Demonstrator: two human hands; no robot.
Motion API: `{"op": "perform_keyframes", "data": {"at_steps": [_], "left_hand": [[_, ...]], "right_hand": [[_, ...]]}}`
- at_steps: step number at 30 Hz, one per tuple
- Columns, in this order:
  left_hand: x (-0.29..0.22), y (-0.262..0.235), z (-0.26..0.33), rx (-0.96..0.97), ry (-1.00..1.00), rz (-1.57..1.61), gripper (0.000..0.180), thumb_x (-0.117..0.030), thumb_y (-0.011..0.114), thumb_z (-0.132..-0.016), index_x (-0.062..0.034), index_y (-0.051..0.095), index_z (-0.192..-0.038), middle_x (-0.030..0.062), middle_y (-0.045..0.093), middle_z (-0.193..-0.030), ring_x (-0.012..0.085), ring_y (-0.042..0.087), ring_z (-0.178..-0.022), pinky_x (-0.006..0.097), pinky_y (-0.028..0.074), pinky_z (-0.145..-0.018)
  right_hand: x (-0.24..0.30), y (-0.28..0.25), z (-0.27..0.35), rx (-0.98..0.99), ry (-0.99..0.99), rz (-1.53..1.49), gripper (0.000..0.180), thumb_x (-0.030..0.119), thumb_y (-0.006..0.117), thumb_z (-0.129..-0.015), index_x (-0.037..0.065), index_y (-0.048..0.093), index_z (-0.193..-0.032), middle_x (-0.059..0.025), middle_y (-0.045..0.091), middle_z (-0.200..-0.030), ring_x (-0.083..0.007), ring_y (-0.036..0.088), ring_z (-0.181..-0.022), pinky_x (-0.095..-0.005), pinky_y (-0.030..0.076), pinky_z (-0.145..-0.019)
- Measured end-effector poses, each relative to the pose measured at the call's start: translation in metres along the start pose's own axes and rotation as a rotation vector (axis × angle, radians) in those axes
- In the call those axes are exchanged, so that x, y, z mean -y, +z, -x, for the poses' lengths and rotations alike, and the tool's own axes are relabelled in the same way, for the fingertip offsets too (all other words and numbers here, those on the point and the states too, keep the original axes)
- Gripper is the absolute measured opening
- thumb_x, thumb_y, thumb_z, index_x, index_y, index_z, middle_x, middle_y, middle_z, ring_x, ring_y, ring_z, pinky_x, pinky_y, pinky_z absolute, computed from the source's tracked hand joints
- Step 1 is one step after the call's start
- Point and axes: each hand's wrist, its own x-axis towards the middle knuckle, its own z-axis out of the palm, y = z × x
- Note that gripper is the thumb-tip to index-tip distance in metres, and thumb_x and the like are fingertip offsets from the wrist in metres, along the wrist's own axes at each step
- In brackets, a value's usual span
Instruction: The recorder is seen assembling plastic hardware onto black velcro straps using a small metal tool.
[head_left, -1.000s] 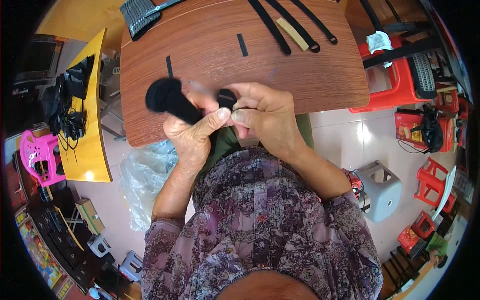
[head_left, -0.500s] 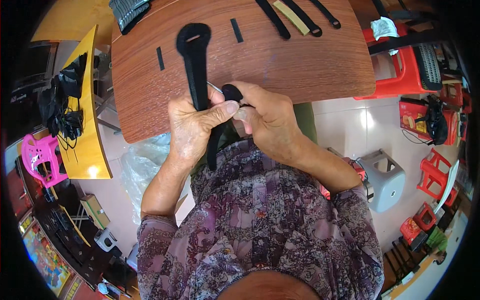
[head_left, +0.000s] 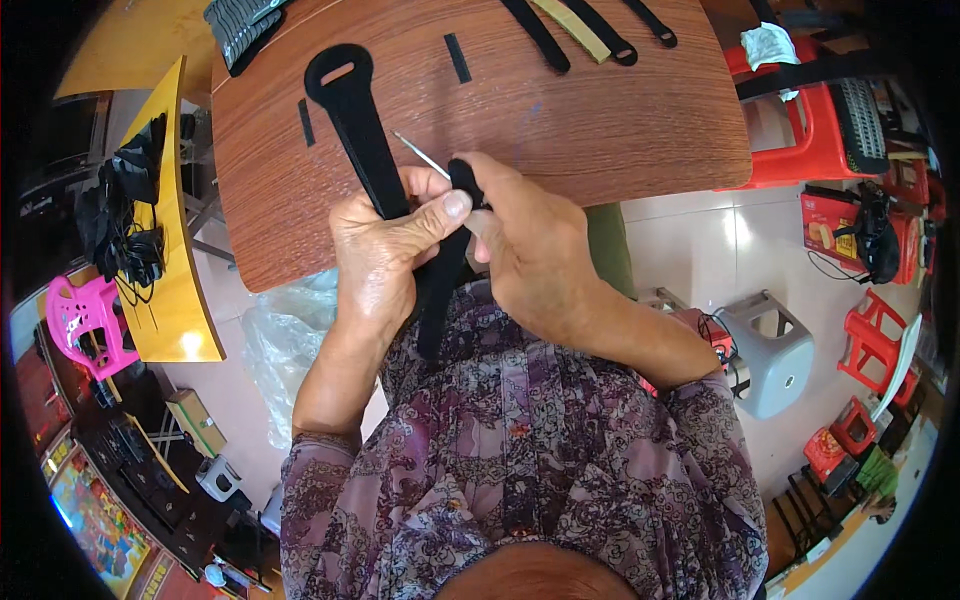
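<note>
A long black strap point(head_left: 366, 140) with a wide, round, slotted head rises from my left hand point(head_left: 385, 245) over the table's front edge. My left hand is closed round it, thumb pressed forward against my right fingertips. My right hand point(head_left: 530, 235) is closed in a pinch on a short black end piece point(head_left: 463, 176); whether this belongs to the same strap is hidden by the fingers. A thin pointed metal rod point(head_left: 422, 154) sticks out between the hands, its lower part hidden. A black tail point(head_left: 436, 305) hangs below them over my lap.
On the brown wooden table point(head_left: 600, 130) lie several black straps point(head_left: 590, 32), a tan strip point(head_left: 572, 28), two short black strips point(head_left: 457, 58) and a bundle of dark straps point(head_left: 240, 35). Clear plastic point(head_left: 285, 350) is on the floor at left. A grey stool point(head_left: 770, 355) stands at right.
The slotted strap has tilted to the left and its head has shifted left. More of the metal rod shows, pointing up and left. Both hands stay close together.
</note>
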Motion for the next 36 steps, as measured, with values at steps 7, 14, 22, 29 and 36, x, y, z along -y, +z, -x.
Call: {"op": "perform_keyframes", "data": {"at_steps": [7, 14, 22, 29, 36], "left_hand": [[-0.003, 0.006, -0.002, 0.086, -0.063, 0.044, 0.013, 0.004, 0.071, -0.069, 0.0015, 0.062, -0.077, 0.0045, 0.061, -0.067, 0.0073, 0.052, -0.052, 0.018, 0.038, -0.045], [0.001, -0.005, -0.010, 0.115, -0.207, 0.198, 0.020, 0.004, 0.075, -0.063, -0.0005, 0.058, -0.073, 0.0031, 0.057, -0.063, 0.0054, 0.043, -0.043, 0.019, 0.028, -0.039], [0.019, 0.010, -0.005, -0.068, 0.200, 0.141, 0.020, 0.004, 0.072, -0.065, 0.0000, 0.056, -0.076, 0.0034, 0.055, -0.068, 0.0105, 0.047, -0.052, 0.021, 0.037, -0.046], [0.033, 0.004, 0.001, -0.010, 0.715, -0.258, 0.014, -0.004, 0.071, -0.074, -0.0002, 0.058, -0.078, 0.0037, 0.053, -0.071, 0.0126, 0.050, -0.064, 0.024, 0.041, -0.061], [0.009, 0.009, 0.011, -0.014, 0.315, -0.074, 0.011, -0.005, 0.069, -0.077, 0.0031, 0.062, -0.079, 0.0014, 0.059, -0.071, 0.0081, 0.053, -0.062, 0.020, 0.043, -0.057]], "right_hand": [[-0.011, 0.007, 0.005, -0.068, -0.069, 0.011, 0.041, -0.011, 0.050, -0.075, -0.001, 0.050, -0.115, -0.0105, 0.057, -0.072, -0.0159, 0.054, -0.053, -0.0276, 0.045, -0.050], [-0.010, -0.014, -0.006, 0.093, -0.171, 0.003, 0.042, -0.009, 0.055, -0.073, 0.000, 0.052, -0.113, -0.0121, 0.060, -0.076, -0.0174, 0.058, -0.058, -0.0283, 0.047, -0.052], [-0.020, -0.003, -0.010, -0.099, -0.199, 0.036, 0.043, -0.009, 0.056, -0.070, 0.002, 0.055, -0.112, -0.0123, 0.061, -0.079, -0.0181, 0.061, -0.063, -0.0283, 0.049, -0.059], [-0.018, 0.004, 0.003, -0.160, -0.051, -0.149, 0.041, -0.012, 0.053, -0.072, 0.000, 0.054, -0.111, -0.0091, 0.061, -0.082, -0.0109, 0.058, -0.065, -0.0226, 0.048, -0.060], [-0.007, 0.004, 0.006, -0.034, 0.200, -0.446, 0.032, -0.006, 0.052, -0.075, 0.000, 0.053, -0.106, -0.0155, 0.058, -0.078, -0.0258, 0.058, -0.062, -0.0319, 0.046, -0.054]]}}
